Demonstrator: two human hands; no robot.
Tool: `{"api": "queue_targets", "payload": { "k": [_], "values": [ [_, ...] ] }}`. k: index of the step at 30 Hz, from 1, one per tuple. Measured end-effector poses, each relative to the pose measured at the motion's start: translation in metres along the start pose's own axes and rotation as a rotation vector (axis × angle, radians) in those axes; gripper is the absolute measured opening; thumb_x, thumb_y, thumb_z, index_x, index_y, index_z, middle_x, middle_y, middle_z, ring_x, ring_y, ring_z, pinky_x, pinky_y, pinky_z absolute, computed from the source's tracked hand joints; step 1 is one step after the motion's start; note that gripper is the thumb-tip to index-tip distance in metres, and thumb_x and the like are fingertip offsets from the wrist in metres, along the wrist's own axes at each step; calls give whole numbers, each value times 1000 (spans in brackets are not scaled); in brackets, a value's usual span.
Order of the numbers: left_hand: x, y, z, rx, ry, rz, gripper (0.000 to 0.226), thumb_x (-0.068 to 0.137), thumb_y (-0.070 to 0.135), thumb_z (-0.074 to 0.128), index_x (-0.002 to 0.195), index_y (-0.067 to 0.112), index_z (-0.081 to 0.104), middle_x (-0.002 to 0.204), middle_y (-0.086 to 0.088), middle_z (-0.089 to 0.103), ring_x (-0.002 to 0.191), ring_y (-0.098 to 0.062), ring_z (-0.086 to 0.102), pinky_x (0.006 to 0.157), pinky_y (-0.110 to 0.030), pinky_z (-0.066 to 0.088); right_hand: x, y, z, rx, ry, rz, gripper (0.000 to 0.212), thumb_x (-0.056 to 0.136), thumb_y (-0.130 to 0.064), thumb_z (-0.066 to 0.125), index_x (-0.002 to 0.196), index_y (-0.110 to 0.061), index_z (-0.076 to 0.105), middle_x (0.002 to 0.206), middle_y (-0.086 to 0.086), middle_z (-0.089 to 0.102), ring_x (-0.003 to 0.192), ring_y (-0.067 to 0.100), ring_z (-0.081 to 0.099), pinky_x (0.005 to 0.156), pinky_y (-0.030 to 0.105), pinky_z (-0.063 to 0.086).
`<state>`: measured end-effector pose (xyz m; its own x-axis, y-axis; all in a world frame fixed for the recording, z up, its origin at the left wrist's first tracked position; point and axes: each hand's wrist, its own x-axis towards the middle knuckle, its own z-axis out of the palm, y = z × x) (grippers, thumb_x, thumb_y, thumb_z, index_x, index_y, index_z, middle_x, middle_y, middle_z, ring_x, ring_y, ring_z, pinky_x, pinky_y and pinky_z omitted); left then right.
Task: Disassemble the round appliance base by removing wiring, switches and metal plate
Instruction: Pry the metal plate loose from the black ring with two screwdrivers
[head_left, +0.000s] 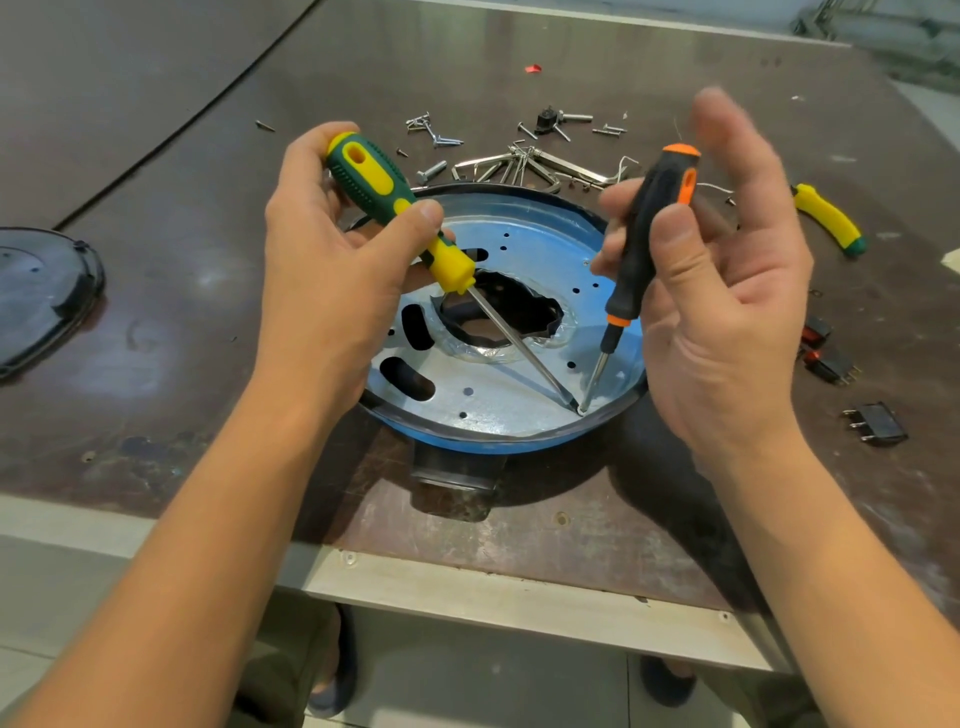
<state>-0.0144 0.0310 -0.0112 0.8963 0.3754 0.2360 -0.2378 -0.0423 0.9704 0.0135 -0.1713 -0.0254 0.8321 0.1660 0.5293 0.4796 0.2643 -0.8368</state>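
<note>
The round blue appliance base (452, 447) lies on the brown table near its front edge. A shiny metal plate (498, 400) with holes, slots and a ragged central opening sits inside it. My left hand (322, 249) grips a green-and-yellow screwdriver (384, 192). My right hand (722, 291) holds a black-and-orange screwdriver (649, 234) between thumb and fingers, with the other fingers spread. Both tips meet at the plate's near right edge, by the rim. Removed rocker switches (826, 353) lie to the right of the base.
Loose screws (431, 130), hex keys (524, 163) and a small black part (545, 120) lie behind the base. A yellow-handled tool (826, 215) rests at right. One black round cover (36, 301) sits at the left edge. A black plug piece (878, 423) lies at right.
</note>
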Motion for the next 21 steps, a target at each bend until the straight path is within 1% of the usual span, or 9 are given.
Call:
{"api": "queue_targets", "payload": {
  "k": [1, 3, 6, 9, 11, 13, 16, 19, 21],
  "values": [
    [0, 0, 0, -2, 0, -2, 54, 91, 3, 69, 137, 11, 42, 126, -26, 50, 86, -24, 75, 73, -34, 63, 0, 0, 0, 7, -6, 4, 47, 106, 3, 43, 149, -8, 28, 109, 21, 64, 85, 23, 62, 83, 41, 54],
    [0, -1, 1, -7, 2, -5, 54, 91, 3, 68, 137, 10, 42, 127, -27, 49, 86, -22, 75, 73, -34, 63, 0, -1, -1, 30, -6, 35, 41, 106, 0, 40, 146, -6, 33, 111, 21, 65, 84, 22, 62, 84, 41, 54],
    [0, -1, 1, 6, 1, -3, 54, 91, 4, 69, 137, 10, 42, 127, -27, 49, 85, -17, 75, 72, -33, 63, 2, -1, 1, 17, 19, 43, 27, 104, -5, 49, 130, -11, 47, 105, 7, 61, 85, 17, 57, 79, 41, 55],
    [0, -1, 1, 10, 7, 0, 54, 91, 4, 69, 137, 9, 42, 126, -26, 50, 84, -13, 74, 72, -34, 63, 2, 0, 3, -27, 37, 17, 35, 99, -1, 60, 131, -7, 48, 95, -5, 55, 84, 15, 53, 80, 45, 56],
    [0, 0, 1, 14, 6, 1, 54, 91, 4, 69, 137, 10, 42, 125, -26, 51, 86, -14, 74, 73, -36, 63, 2, 1, 2, -14, 21, 19, 37, 102, 1, 51, 139, -2, 44, 101, 5, 57, 88, 23, 54, 83, 43, 54],
    [0, 0, 1, 11, -3, -2, 54, 90, 4, 69, 137, 11, 42, 125, -27, 51, 89, -22, 74, 75, -39, 63, 1, 1, 0, 5, -19, 31, 40, 106, 2, 40, 146, 1, 37, 108, 17, 60, 92, 28, 58, 88, 40, 52],
    [0, 1, 1, -10, -10, -8, 54, 91, 3, 68, 137, 12, 41, 126, -25, 50, 90, -26, 74, 71, -41, 63, 0, -1, -1, 57, -42, 68, 38, 107, -1, 35, 146, 1, 38, 107, 18, 63, 94, 27, 61, 91, 40, 53],
    [-1, 1, 0, -6, -19, -7, 53, 92, 4, 67, 138, 11, 40, 127, -23, 50, 88, -23, 75, 68, -38, 64, 1, -3, 5, 41, -12, 44, 33, 103, -18, 54, 133, -7, 46, 101, 15, 56, 89, 24, 56, 83, 41, 53],
    [-1, 1, 1, -9, -17, -11, 54, 92, 3, 67, 138, 11, 40, 128, -23, 50, 88, -23, 75, 69, -38, 64, 2, -3, 5, -8, 3, 18, 38, 96, -16, 63, 130, -8, 47, 95, 10, 49, 84, 22, 50, 81, 43, 53]
  ]
}}
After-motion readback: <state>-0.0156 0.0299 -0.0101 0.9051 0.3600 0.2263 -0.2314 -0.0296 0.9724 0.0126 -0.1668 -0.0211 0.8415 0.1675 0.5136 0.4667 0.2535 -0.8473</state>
